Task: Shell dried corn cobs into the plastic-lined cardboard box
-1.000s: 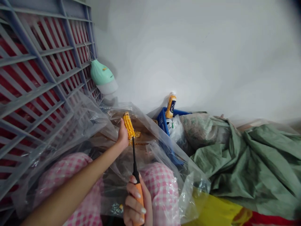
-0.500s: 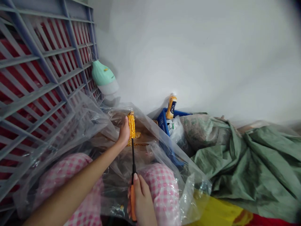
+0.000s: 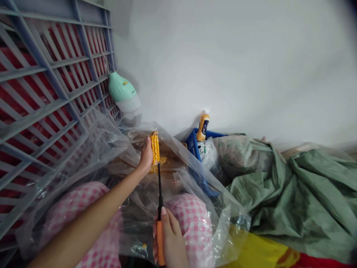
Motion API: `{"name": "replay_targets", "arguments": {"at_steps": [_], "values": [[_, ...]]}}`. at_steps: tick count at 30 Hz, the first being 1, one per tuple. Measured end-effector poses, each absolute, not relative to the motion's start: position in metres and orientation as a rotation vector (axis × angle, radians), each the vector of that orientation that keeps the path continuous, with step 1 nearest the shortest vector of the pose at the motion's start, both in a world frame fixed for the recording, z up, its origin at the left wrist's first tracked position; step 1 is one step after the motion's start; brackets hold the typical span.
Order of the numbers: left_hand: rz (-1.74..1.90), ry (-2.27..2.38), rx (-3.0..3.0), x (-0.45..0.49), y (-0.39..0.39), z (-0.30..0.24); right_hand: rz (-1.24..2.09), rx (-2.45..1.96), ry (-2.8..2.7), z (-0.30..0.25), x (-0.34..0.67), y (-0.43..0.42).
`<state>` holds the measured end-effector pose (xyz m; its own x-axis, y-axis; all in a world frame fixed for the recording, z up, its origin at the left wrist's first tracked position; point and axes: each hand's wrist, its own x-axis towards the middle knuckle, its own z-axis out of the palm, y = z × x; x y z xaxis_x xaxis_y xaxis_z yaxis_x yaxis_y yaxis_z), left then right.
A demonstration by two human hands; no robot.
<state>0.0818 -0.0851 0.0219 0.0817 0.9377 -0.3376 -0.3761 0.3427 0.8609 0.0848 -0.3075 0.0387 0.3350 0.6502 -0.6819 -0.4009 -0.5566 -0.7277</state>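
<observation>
1. Fingers of the left hand [image 3: 145, 158] are seen from the head camera closed around a corn cob [image 3: 155, 147], which is held nearly upright above clear plastic sheeting [image 3: 103, 137].
2. An orange-handled tool [image 3: 160, 242] is grasped by the right hand [image 3: 173, 236], its thumb laid along the top; the black shaft [image 3: 160, 182] is pointed away, its tip set at the cob's lower right edge. Whether the kernels are pressed cannot be told.
3. Since a second ago, when the cob was tilted and the right hand's knuckles were turned up, the cob has been straightened and the grip on the handle rolled over. In the last half second, the tip has been shifted slightly rightward along the cob's end.
4. By judgement, shaft and kernel rows have thus been brought nearly into line, and the cob's lower end is made easier to reach.
5. Loose kernels [image 3: 163, 160] are gathered just beyond that end, while checked cloth [image 3: 191, 219] is spread over the knees below.
</observation>
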Motion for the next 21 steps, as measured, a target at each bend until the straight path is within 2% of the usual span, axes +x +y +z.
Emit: {"name": "replay_targets", "arguments": {"at_steps": [21], "values": [[0.914,1.046,0.706,0.083,-0.088,0.022,1.456,-1.608,-0.245,0.032,0.092,-0.318]]}}
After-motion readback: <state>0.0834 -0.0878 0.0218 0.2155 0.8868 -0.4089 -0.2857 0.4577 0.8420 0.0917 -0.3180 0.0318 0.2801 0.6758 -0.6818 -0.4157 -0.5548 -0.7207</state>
